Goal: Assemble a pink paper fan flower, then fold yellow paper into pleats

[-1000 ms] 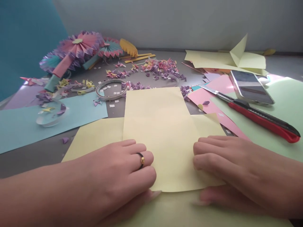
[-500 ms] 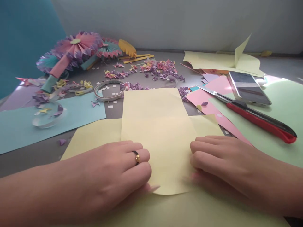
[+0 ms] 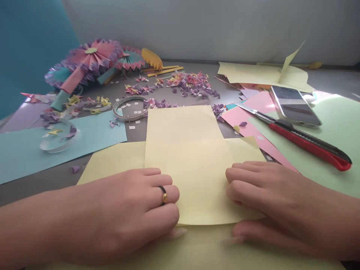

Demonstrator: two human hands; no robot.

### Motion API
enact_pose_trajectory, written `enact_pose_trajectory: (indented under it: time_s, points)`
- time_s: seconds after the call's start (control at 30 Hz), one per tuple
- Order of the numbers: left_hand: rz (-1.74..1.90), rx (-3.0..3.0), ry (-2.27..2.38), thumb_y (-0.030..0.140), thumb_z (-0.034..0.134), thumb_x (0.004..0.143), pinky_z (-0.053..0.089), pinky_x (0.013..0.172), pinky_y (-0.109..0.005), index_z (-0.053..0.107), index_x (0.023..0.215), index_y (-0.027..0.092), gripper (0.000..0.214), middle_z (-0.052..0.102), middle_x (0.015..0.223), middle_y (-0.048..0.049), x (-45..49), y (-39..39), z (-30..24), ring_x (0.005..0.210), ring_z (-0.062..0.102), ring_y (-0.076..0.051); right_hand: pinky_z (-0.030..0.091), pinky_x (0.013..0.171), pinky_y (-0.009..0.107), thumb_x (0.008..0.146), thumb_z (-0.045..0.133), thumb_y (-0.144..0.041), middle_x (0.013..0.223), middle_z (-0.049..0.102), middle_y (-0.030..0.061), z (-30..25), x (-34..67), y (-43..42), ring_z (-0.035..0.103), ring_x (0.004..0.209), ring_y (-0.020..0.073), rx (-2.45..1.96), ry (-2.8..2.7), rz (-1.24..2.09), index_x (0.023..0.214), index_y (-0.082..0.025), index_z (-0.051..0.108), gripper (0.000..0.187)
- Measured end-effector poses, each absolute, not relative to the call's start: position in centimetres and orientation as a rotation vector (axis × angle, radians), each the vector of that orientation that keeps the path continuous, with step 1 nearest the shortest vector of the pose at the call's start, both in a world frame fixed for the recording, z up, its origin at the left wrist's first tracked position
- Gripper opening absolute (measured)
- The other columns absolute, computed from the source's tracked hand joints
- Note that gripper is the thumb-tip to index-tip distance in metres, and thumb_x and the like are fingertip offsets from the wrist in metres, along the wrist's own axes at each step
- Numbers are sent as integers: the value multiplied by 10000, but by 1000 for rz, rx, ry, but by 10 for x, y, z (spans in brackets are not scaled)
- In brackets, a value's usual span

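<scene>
A narrow sheet of pale yellow paper [image 3: 194,168] lies in front of me with its near edge slightly curved. Beneath it is a wider yellow sheet [image 3: 112,159] that shows at both sides. My left hand [image 3: 135,210] wears a dark ring with a gold bead and has its fingers curled on the narrow sheet's left side, thumb near the lower edge. On the right side, my right hand [image 3: 270,202] holds the same sheet with bent fingers on top. Its thumb sits lower, blurred, just below the near edge. Both palms are hidden.
A red and black box cutter [image 3: 312,146] with its blade out and a phone [image 3: 295,107] lie at the right on coloured paper. A tape roll [image 3: 131,108], folded paper bits [image 3: 191,82] and pleated paper rosettes [image 3: 92,58] spread behind. A blue sheet [image 3: 92,131] is at left.
The narrow sheet's near edge has come up slightly and looks flatter. My right thumb has moved down, away from the fingers; my left thumb has slid a little lower.
</scene>
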State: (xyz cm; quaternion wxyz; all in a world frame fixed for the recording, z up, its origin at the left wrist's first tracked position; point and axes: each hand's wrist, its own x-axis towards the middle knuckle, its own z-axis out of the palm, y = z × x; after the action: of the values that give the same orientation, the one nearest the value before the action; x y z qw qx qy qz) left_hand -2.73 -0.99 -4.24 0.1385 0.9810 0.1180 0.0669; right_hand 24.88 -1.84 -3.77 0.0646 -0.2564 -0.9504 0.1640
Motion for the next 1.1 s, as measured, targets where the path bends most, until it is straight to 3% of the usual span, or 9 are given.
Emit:
enact_pose_trajectory:
  time_s: [0.27, 0.67, 0.87, 1.1]
  points:
    - [178, 2820, 375, -1, 337, 850, 379, 529, -286, 399, 704, 205, 259, 521, 700, -23, -27, -10, -38, 588, 401, -150, 279, 540, 250, 999, 410, -248, 673, 451, -28, -40, 246, -17, 394, 580, 115, -721, -2850, 464, 696, -204, 380, 307]
    - [120, 2793, 464, 53, 413, 907, 404, 570, -275, 464, 792, 202, 195, 523, 814, -12, -32, -9, -44, 632, 457, -142, 282, 532, 253, 1008, 402, -269, 684, 480, -16, -41, 241, -17, 432, 598, 112, -950, -2786, 596, 696, -194, 422, 321]
    - [145, 2774, 510, 93, 473, 927, 428, 616, -252, 548, 813, 199, 174, 533, 842, 9, -33, -10, -44, 630, 474, -121, 287, 536, 269, 1017, 382, -310, 708, 469, -15, -45, 242, -18, 435, 587, 116, -989, -2812, 538, 710, -193, 450, 335]
    - [106, 2817, 515, 59, 456, 918, 428, 573, -230, 527, 837, 197, 175, 505, 870, 7, -33, -8, -44, 597, 445, -100, 277, 528, 270, 1024, 357, -311, 697, 437, -24, -46, 242, -17, 416, 567, 107, -965, -2835, 472, 703, -193, 413, 347]
